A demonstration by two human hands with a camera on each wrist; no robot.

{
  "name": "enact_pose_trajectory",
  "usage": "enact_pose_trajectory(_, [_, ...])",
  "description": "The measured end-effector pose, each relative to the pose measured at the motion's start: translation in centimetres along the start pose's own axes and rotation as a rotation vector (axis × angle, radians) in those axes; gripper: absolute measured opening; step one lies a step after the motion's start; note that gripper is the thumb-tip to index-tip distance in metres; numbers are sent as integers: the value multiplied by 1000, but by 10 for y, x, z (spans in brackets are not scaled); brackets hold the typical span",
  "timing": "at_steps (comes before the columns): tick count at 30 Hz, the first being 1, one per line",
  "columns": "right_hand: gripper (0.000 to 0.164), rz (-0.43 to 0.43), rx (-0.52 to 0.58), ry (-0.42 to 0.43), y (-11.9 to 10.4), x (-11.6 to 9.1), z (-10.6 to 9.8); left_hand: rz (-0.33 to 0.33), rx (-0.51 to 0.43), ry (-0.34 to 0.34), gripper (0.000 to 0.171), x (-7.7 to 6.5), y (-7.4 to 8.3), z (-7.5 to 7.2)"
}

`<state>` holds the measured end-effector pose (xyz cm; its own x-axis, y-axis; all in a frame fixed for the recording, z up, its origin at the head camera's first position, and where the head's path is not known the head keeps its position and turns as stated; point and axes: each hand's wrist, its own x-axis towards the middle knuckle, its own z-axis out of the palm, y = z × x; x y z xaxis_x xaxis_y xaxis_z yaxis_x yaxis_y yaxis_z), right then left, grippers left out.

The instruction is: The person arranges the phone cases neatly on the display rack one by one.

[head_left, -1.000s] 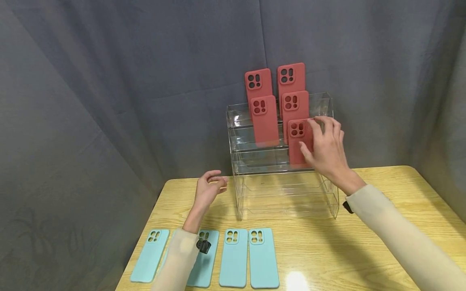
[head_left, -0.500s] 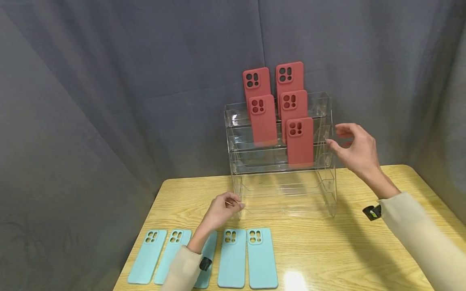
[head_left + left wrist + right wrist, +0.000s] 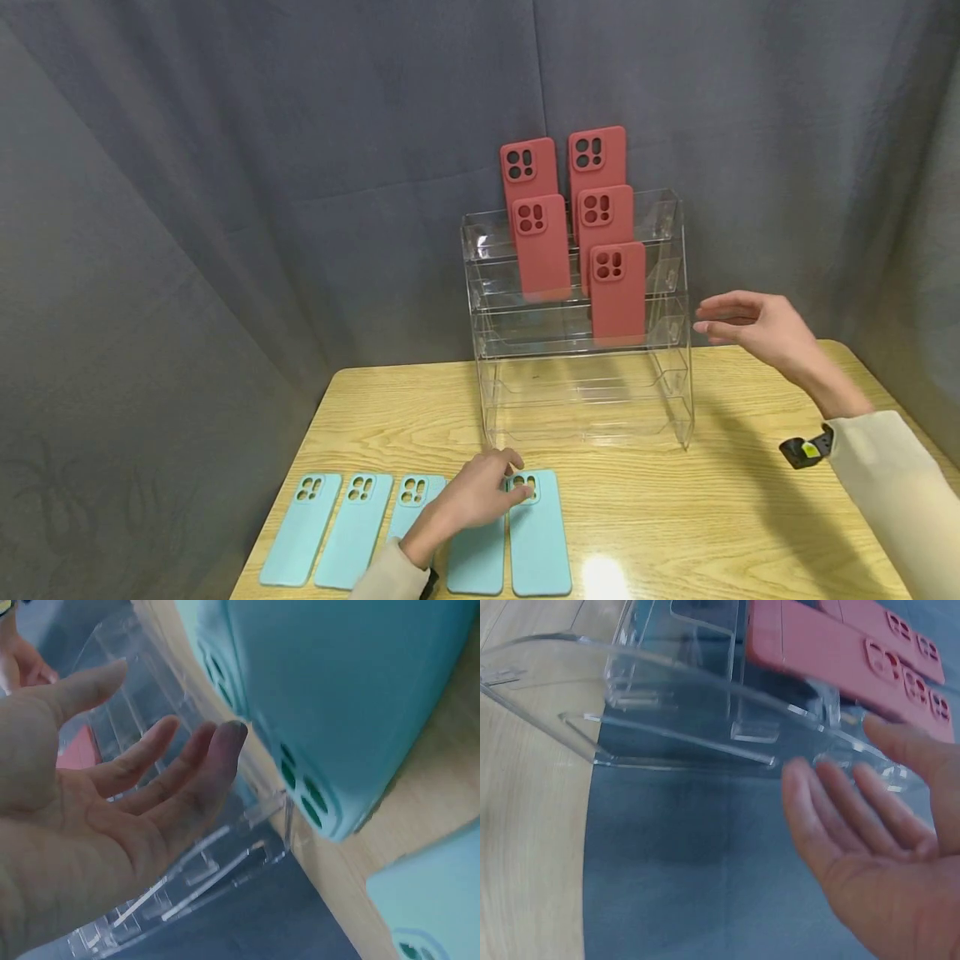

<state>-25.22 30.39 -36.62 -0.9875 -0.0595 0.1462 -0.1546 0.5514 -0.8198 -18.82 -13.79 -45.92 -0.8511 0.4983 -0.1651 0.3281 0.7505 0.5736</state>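
Observation:
My left hand [image 3: 480, 492] is over the table, above the upper end of a teal phone case [image 3: 477, 562]. Its thumb and fingertips overlap the camera cutouts of the rightmost teal phone case [image 3: 542, 550]. In the left wrist view the fingers spread loosely beside a teal case [image 3: 352, 690], nothing in their grasp. My right hand [image 3: 772, 329] hovers just right of the clear acrylic rack [image 3: 555, 350], fingers extended and holding nothing. The lowest red phone case [image 3: 618, 304] stands in the rack, nearest that hand.
More red cases, such as the upper-right one [image 3: 600, 158], stand on higher tiers. Several teal cases, including the leftmost [image 3: 300, 533], lie in a row on the wooden table [image 3: 675, 517]. A grey curtain [image 3: 337, 167] hangs behind.
My right hand has let go of the lowest red case and drawn away to the right. My left hand has moved down and right to the teal cases.

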Motion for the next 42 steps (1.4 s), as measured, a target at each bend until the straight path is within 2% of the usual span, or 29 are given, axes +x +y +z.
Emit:
enact_pose_trajectory(5, [58, 46, 178, -70, 8, 4, -3, 5, 68, 1, 49, -5, 5, 14])
enact_pose_trajectory(9, [57, 74, 239, -104, 14, 7, -2, 2, 126, 16, 51, -8, 10, 25])
enact_pose_trajectory(14, [59, 75, 214, -139, 22, 9, 0, 5, 206, 38, 54, -8, 15, 33])
enact_pose_trajectory(18, [62, 62, 188, -142, 25, 10, 0, 16, 228, 43, 56, -5, 19, 38])
enact_pose_trajectory(26, [61, 79, 232, -121, 21, 12, 5, 35, 342, 61, 62, 3, 24, 46])
enact_pose_trajectory(35, [63, 75, 216, -119, 20, 14, 9, 10, 482, 3, 84, 13, 28, 52])
enact_pose_trajectory(42, [61, 77, 151, -106, 21, 15, 9, -23, 515, -43, 87, 19, 35, 53])
